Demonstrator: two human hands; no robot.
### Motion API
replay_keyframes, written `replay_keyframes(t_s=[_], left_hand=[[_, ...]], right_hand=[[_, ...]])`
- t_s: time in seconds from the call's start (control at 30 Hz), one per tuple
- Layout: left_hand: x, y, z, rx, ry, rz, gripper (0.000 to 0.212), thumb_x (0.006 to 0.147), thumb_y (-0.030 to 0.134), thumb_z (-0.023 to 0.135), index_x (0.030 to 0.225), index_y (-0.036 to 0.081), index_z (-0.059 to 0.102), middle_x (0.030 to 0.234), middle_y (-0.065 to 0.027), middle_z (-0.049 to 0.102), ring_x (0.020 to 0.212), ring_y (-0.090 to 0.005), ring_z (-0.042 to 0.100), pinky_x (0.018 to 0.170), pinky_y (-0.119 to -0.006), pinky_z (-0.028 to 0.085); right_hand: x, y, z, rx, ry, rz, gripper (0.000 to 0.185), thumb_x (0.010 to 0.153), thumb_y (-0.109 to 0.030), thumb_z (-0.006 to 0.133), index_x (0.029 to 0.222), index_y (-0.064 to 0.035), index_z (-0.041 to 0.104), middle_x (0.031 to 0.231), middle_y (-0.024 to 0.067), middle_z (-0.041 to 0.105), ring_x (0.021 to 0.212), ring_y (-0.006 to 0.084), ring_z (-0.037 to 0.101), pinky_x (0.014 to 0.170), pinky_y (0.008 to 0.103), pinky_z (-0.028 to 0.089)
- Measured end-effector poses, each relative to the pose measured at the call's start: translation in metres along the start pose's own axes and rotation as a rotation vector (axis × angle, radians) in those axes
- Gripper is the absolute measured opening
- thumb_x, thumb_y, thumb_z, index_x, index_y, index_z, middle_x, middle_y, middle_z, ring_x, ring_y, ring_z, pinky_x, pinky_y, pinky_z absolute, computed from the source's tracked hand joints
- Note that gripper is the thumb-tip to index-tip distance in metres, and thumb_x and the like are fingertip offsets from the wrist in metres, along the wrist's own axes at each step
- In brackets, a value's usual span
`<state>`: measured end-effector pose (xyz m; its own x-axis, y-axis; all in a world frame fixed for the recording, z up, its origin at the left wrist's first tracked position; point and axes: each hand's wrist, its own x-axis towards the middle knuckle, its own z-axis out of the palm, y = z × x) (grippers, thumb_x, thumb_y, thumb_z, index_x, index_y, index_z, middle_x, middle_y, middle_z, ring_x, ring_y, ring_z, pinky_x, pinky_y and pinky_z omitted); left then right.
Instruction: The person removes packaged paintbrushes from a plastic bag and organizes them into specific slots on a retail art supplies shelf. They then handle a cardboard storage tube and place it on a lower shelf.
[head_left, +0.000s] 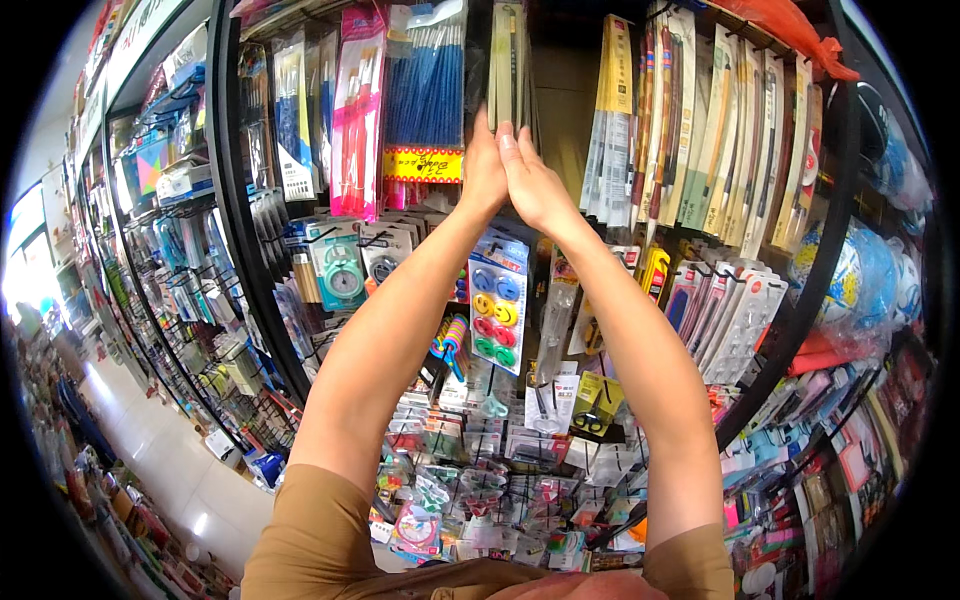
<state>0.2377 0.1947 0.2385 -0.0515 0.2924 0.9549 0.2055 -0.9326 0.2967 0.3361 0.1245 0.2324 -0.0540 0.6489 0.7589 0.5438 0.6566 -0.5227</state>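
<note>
Both arms reach up to a display rack, where a bundle of long, slim brush packets (510, 64) hangs in clear sleeves. My left hand (484, 165) lies along the left side of the bundle's lower end. From the right, my right hand (534, 176) presses against it, thumb across the front. The hands meet just under the packets, which are held between them; some fingers are hidden behind. Close to my left hand hangs a clear pack of blue-handled paintbrushes (425, 90) with a yellow header. Below my wrists is a card of smiley-face magnets (495, 307).
Pink-handled brush packs (358, 127) hang further left. More long calligraphy brush packets (720, 135) fill hooks on the right. Lower hooks carry a mint-green compass-like dial (344, 277) and carded scissors (592, 412). Black rack posts (247, 202) flank this bay; a tiled aisle (169, 465) runs left.
</note>
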Motion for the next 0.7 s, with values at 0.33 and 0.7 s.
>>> replay_keyframes(t_s=[0.33,0.7], left_hand=[[-0.015,0.017,0.008,-0.049,-0.112,-0.276,0.071,0.106,0.035,0.051,0.149,-0.017,0.028,0.141,-0.0425,0.048,0.137,-0.0501,0.047,0.115,-0.048,0.037],[-0.057,0.090,-0.020,0.505,-0.096,0.446,0.071,0.091,0.007,0.067,0.150,-0.012,0.032,0.157,-0.0409,0.025,0.149,-0.0556,0.025,0.125,-0.054,0.024]], right_hand=[[-0.054,-0.023,-0.031,-0.231,0.121,-0.146,0.059,0.108,-0.040,0.048,0.141,0.0081,0.053,0.144,0.0282,0.056,0.138,0.0390,0.052,0.117,0.0399,0.037],[-0.313,-0.036,-0.035,0.269,0.449,0.253,0.020,0.103,-0.013,0.060,0.111,0.0010,0.072,0.099,0.0057,0.074,0.085,0.0089,0.065,0.076,0.0252,0.052]])
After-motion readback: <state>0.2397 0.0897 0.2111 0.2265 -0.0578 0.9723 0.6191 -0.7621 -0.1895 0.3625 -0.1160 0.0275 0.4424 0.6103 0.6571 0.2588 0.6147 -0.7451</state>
